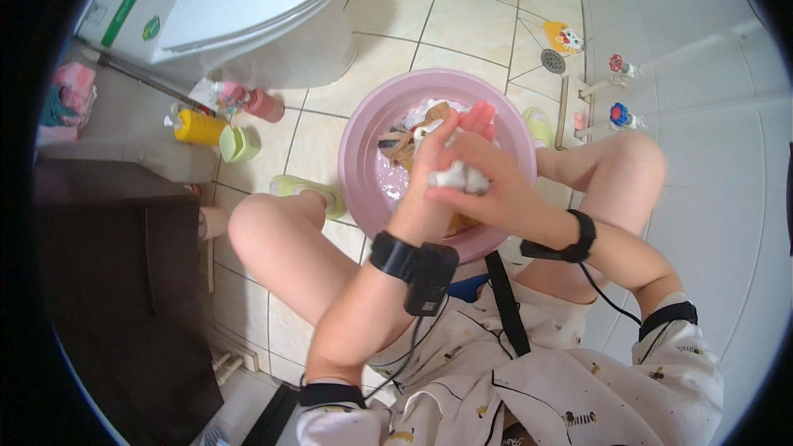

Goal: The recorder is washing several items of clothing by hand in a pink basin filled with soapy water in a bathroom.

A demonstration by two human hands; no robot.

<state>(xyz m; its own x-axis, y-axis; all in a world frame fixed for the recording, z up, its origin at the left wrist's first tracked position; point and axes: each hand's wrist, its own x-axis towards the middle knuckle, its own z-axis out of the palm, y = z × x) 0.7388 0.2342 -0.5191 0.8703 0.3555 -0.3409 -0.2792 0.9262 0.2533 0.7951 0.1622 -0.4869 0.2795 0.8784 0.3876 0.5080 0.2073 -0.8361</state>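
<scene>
My left hand is over the pink plastic basin, palm turned up, its fingers stretched toward the far rim. White wet cloth lies across it near the thumb. My right hand crosses over it, fingers curled round a bunched piece of white cloth that rests against my left palm or wrist. Whether both white pieces belong to one cloth, I cannot tell. Below the hands, water and several wet cloths, brown, dark and white, lie in the basin. A black strap with a device is on each wrist.
The basin stands on floor tiles between my feet. A toilet is beyond it at the left, with a yellow pump bottle, a pink bottle and a green container nearby. A dark cabinet is at left, wall valves at right.
</scene>
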